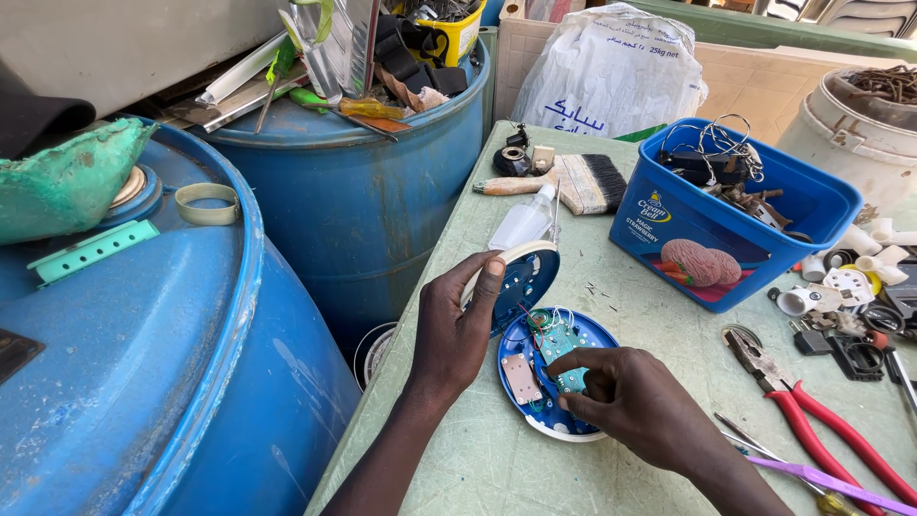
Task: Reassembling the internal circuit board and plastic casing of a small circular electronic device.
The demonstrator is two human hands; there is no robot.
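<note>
A round blue and white plastic device lies open on the green table (497, 449). Its base half (535, 397) rests flat and carries a small green circuit board (557, 336) with thin wires and a pale rectangular part (521, 377). My left hand (458, 325) holds the cover half (525, 277) tilted up on its edge, thumb on the rim. My right hand (635, 397) rests on the base, its fingertips pressing at the circuit board's lower end.
Red-handled pliers (812, 420) and a purple-handled tool (821, 481) lie at the right. A blue tub (731, 215) of metal scraps, a paintbrush (564, 182) and a clear bottle (523, 222) stand behind. Two blue drums (363, 191) (191, 334) crowd the left.
</note>
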